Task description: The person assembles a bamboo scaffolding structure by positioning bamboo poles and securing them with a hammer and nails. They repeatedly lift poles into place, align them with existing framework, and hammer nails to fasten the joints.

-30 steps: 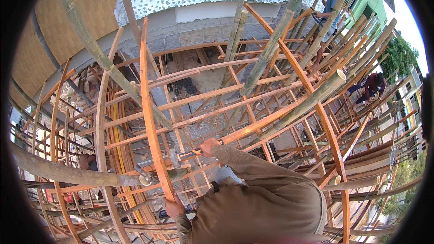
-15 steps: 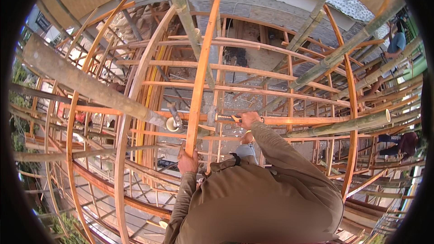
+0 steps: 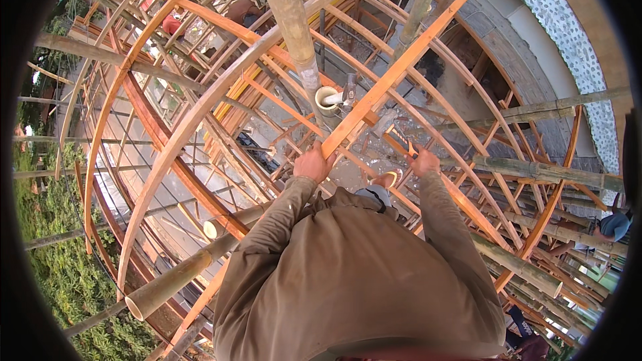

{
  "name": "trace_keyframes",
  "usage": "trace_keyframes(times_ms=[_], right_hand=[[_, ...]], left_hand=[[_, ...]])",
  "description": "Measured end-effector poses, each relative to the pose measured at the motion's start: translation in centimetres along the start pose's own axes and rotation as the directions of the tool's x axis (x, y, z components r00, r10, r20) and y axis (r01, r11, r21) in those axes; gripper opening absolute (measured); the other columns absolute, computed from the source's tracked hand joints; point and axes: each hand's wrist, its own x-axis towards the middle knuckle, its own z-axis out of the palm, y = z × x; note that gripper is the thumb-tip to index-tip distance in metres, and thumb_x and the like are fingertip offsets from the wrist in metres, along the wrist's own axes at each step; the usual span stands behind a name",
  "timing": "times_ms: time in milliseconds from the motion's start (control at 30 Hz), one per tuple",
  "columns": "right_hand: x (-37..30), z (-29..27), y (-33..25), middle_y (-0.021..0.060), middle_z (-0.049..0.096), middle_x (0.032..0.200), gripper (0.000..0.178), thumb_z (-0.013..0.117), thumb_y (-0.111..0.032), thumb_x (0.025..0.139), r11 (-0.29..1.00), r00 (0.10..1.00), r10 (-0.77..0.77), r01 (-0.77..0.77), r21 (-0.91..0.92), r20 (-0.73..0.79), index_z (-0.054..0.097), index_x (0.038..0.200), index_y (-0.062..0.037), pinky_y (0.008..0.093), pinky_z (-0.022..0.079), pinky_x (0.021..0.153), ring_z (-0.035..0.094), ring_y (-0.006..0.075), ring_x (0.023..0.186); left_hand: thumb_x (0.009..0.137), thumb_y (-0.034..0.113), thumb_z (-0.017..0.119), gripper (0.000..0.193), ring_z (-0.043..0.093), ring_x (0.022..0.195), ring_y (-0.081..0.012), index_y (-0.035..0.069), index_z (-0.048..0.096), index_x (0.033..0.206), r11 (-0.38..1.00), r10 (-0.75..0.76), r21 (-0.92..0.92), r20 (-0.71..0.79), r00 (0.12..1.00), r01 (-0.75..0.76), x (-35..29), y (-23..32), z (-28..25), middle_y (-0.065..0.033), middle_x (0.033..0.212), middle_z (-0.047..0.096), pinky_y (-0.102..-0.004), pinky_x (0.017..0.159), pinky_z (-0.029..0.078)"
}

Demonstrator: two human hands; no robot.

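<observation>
Head view, looking steeply down from high on a curved lattice of orange timber ribs and bamboo poles. Left hand [image 3: 313,163], just left of frame centre, closed around the lower end of a long orange wooden batten [image 3: 401,70] running up toward the upper right of the frame. Right hand [image 3: 424,160], right of centre, closed on the orange-and-black handle of a hammer [image 3: 394,135], head pointing up-left, close beside the batten. Just above the left hand, a thick bamboo pole [image 3: 291,20] coming down from the top of the frame, its cut end open beside a small metal fitting whose kind cannot be told. Another bamboo pole [image 3: 180,274] crossing at lower left, hollow end toward the camera. Open gaps between ribs, with ground far below. Other people at the far right edge and lower right, lower down.

Likely trouble: batten held at one end only, so liable to swing or twist out of line under a blow. Hammer close to the left-hand fingers; glancing strike quite possible. Any dropped tool or timber likely to fall through the gaps toward those below. Footing not visible, so balance cannot be judged.
</observation>
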Motion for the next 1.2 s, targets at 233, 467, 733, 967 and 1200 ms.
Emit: trace_keyframes(times_ms=[233,467,733,967,1200], right_hand=[[-0.3,-0.6,-0.6,0.0186,0.075,0.11,0.061,0.074,-0.051,0.088,1.0,1.0,0.004,-0.003,-0.031,0.031,0.061,0.137,-0.0191,0.0511,0.055,0.092,0.071,0.0384,0.106],[0.0,0.1,0.0,0.0139,0.075,0.116,0.057,0.073,-0.05,0.089,1.0,1.0,-0.006,0.006,-0.026,0.001,0.062,0.136,-0.0211,0.0485,0.055,0.093,0.071,0.0354,0.109],[-0.4,-0.1,0.3,0.0148,0.075,0.112,0.057,0.072,-0.053,0.089,0.999,1.0,-0.014,0.014,0.051,-0.002,0.062,0.136,-0.0222,0.0498,0.055,0.091,0.071,0.0369,0.105],[-0.2,0.6,1.0,0.0149,0.074,0.116,0.055,0.072,-0.046,0.089,0.998,0.999,-0.033,0.031,0.061,0.026,0.062,0.136,-0.0183,0.0504,0.055,0.093,0.071,0.0353,0.108],[-0.5,0.6,1.3,0.0148,0.075,0.113,0.053,0.073,-0.042,0.089,0.995,0.999,-0.048,0.046,0.088,0.023,0.062,0.135,-0.018,0.0506,0.056,0.091,0.071,0.0372,0.106]], left_hand=[[0.096,0.055,0.06,0.074,0.072,0.089,-0.0472,0.002,0.046,0.145,1.0,0.003,0.011,0.001,1.0,-0.003,0.1,-0.1,0.0,-0.0299,0.095,0.073,-0.0552,0.081,0.057],[0.095,0.056,0.061,0.059,0.072,0.088,-0.0466,0.001,0.055,0.116,0.999,0.0,0.04,-0.02,1.0,0.001,0.0,0.3,0.2,-0.0295,0.094,0.072,-0.0568,0.079,0.056],[0.094,0.056,0.062,0.062,0.071,0.094,-0.0487,0.0,0.055,0.122,0.999,-0.017,0.037,-0.029,0.999,0.018,0.0,0.5,0.4,-0.0317,0.099,0.072,-0.0569,0.084,0.055],[0.094,0.056,0.063,0.064,0.07,0.092,-0.0485,-0.002,0.056,0.122,0.99,0.007,0.139,-0.071,0.997,0.003,0.2,0.0,1.3,-0.0296,0.1,0.071,-0.0576,0.079,0.055],[0.094,0.055,0.064,0.058,0.069,0.089,-0.0499,-0.001,0.057,0.11,0.989,0.087,0.135,-0.18,0.98,-0.063,-0.2,0.4,2.0,-0.0287,0.093,0.071,-0.0584,0.076,0.053]])
